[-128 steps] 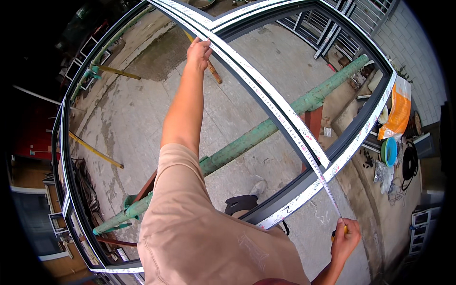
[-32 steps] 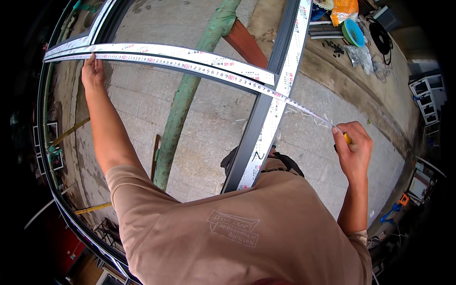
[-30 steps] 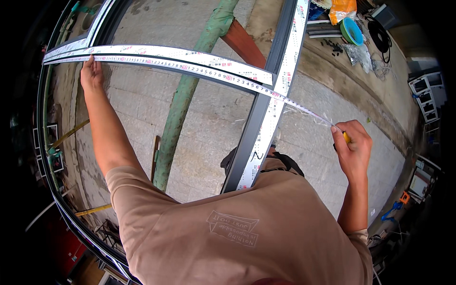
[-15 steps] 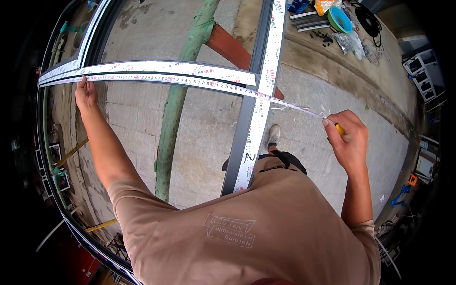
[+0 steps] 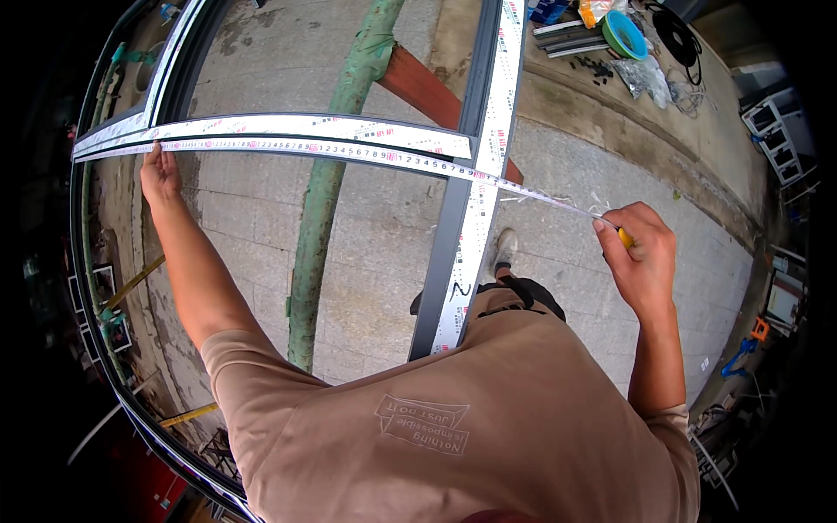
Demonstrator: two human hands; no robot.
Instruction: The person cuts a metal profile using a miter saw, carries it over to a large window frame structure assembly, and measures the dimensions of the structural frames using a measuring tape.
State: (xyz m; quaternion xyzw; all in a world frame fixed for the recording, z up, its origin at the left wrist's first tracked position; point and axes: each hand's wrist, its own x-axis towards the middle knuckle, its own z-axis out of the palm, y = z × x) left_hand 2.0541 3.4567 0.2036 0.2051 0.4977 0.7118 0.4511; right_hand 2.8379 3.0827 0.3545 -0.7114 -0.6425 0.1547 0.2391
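Note:
A metal window frame with dark profiles and white protective film lies across the view, with a crossbar (image 5: pixel 288 126) meeting a long side bar (image 5: pixel 478 227). Along the crossbar runs the extended blade (image 5: pixel 349 155) of a tape measure, reaching past the side bar to the right. My left hand (image 5: pixel 160 179) is closed at the crossbar's left part, fingertips pinching the blade against its near edge. Out to the right, clear of the frame, my right hand (image 5: pixel 641 244) grips the tape measure (image 5: pixel 624 237); only a yellow bit of its case shows between the fingers.
Green pipe (image 5: pixel 316 235) and a red-brown beam (image 5: pixel 420 85) pass beneath the frame. At the far right lie a turquoise basin (image 5: pixel 624 35), metal strips (image 5: pixel 571 37), plastic bags (image 5: pixel 643 77) and a black coil (image 5: pixel 677 39). White frames (image 5: pixel 774 139) stand along the right edge.
The view has shifted very slightly. Both hands keep their hold and the tape stays stretched along the crossbar.

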